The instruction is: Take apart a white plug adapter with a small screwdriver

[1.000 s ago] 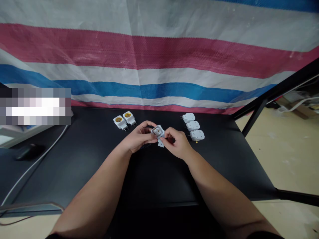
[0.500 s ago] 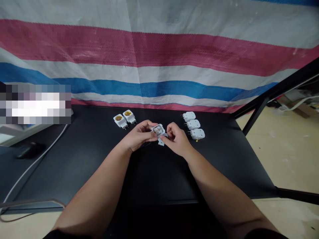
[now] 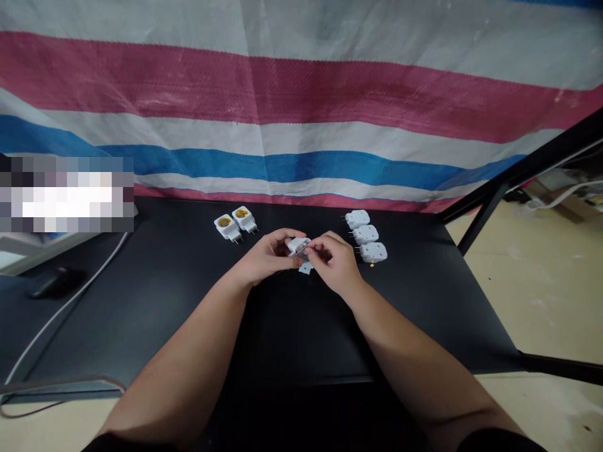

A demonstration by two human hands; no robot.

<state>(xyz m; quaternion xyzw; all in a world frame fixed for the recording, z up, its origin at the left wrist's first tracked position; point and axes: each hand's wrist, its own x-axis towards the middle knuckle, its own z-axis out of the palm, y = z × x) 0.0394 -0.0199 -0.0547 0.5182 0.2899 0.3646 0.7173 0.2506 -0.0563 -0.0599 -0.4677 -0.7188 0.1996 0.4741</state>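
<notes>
1. White plug adapter [image 3: 296, 246] is held just above a black table [image 3: 141, 314], between both hands, in front of a striped tarpaulin [image 3: 301, 94]. Its inner side is mostly hidden by the fingers.
2. Left hand [image 3: 268, 254]: partly closed, fingers curled around one side of the adapter, holding it firmly.
3. Right hand [image 3: 335, 263]: thumb and fingertips closed in a pinch on the opposite side. Whether they also grip an inner part cannot be told.
4. Progress, as laid out: three white closed adapters [image 3: 365, 235] stand in a column on the table, right of the hands. Two white lamp-holder adapters [image 3: 234, 223] lie on the left, each with a brass-lined opening [image 3: 242, 214] facing up. One unit is in hand.
5. Hollow of the held adapter: contents not visible.
6. Small white flat piece [image 3: 305, 269] sits just below the hands; contact with the table cannot be told.
7. Tiny brass item [image 3: 372, 265] lies beside the lowest closed adapter.
</notes>
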